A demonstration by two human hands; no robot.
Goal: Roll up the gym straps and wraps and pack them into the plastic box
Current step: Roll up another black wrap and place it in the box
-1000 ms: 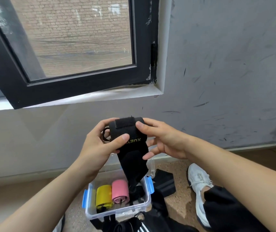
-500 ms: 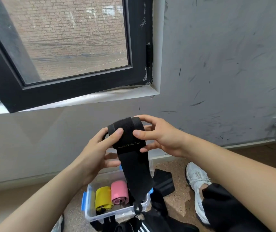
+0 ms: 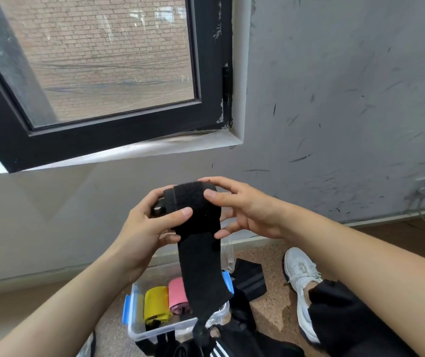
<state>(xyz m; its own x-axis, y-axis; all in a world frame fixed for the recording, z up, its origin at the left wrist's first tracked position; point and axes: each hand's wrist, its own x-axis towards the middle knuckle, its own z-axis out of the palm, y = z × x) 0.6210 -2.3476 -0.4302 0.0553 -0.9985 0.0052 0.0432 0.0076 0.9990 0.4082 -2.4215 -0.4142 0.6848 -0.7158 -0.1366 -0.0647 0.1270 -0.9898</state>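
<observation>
Left hand [image 3: 144, 228] is gripping the rolled end of the black wrap [image 3: 193, 202], thumb pressing across the front and fingers curling behind. Right hand [image 3: 247, 215] is pinching the same roll from the other side, with the thumb on the front face, the index finger over the top and the lower fingers spreading behind the fabric. Both are holding it in the air in front of the grey wall [image 3: 335, 99], just below the window frame [image 3: 103, 135].

The unrolled tail is hanging straight down from the roll. Its lower end is dangling over the plastic box [image 3: 139, 331] and blocking the view of the box's right half.

The box is sitting open on the floor [image 3: 270, 305] between the forearms, clear with a blue latch [image 3: 126, 309] on its left side. A yellow roll [image 3: 156, 304] and a pink roll [image 3: 176, 295] are lying side by side inside it, touching. The tail is covering the pink one's right edge.

A black strap [image 3: 248, 278] is lying on the floor just right of the box, near a white shoe [image 3: 300, 279]. Dark fabric with white stripes [image 3: 216, 353] is bunching at the box's near rim; can't tell what it is.
</observation>
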